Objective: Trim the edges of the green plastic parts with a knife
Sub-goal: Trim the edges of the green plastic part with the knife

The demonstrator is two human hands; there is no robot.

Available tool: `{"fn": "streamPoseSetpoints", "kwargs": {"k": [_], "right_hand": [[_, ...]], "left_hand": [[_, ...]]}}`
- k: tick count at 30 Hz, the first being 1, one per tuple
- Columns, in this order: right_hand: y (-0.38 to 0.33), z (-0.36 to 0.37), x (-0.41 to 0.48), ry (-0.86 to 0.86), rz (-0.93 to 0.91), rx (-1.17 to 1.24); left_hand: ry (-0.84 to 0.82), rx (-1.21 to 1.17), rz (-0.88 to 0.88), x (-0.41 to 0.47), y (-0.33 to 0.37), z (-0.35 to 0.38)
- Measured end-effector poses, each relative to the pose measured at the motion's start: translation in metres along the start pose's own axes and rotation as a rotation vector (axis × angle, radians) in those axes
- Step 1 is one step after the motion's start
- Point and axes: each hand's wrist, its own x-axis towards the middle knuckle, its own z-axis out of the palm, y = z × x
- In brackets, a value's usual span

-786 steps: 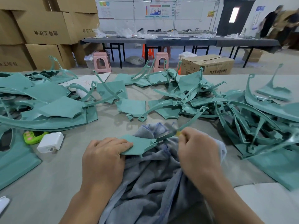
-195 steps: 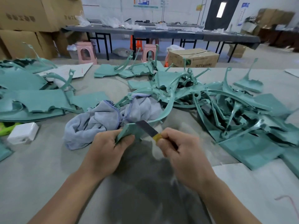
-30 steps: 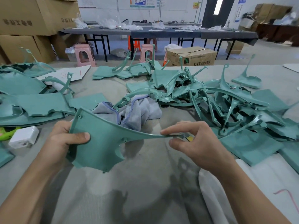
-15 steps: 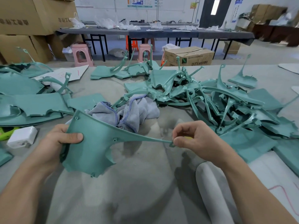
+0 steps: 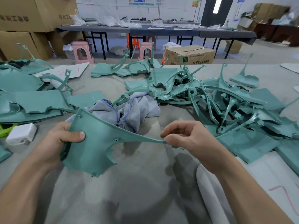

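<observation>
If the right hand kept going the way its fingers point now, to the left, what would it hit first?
Probably nothing but the green part that the right hand already pinches by its thin tip; farther along that line is the left hand. Depth is unclear.

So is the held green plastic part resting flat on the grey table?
No, the left hand and right hand hold the green plastic part up above the grey table.

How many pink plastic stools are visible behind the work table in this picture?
2. One pink stool stands at the back left, near the cardboard boxes. The other stands further right, under the dark table. More may be hidden behind the green parts.
</observation>
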Motion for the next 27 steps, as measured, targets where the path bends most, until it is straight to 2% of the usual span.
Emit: {"fn": "streamPoseSetpoints", "kwargs": {"k": [10,15,18,21,24,27], "right_hand": [[-0.001,0.007,-0.002,-0.101,0.075,0.01],[0.004,0.016,0.002,-0.089,0.074,-0.047],[0.009,0.02,0.006,-0.01,0.1,0.042],[0.013,0.018,0.011,0.145,0.118,0.17],[0.016,0.015,0.013,0.326,0.054,0.047],[0.017,0.012,0.011,0.329,-0.014,-0.018]], "left_hand": [[0.022,-0.02,0.026,-0.003,0.002,0.008],[0.033,0.008,0.036,0.0,-0.001,0.004],[0.01,0.027,0.03,0.002,-0.003,0.001],[-0.015,0.052,0.01,0.004,-0.005,-0.003],[-0.022,0.044,0.008,0.004,-0.005,-0.004],[-0.012,0.025,0.034,0.004,-0.005,-0.002]]}}
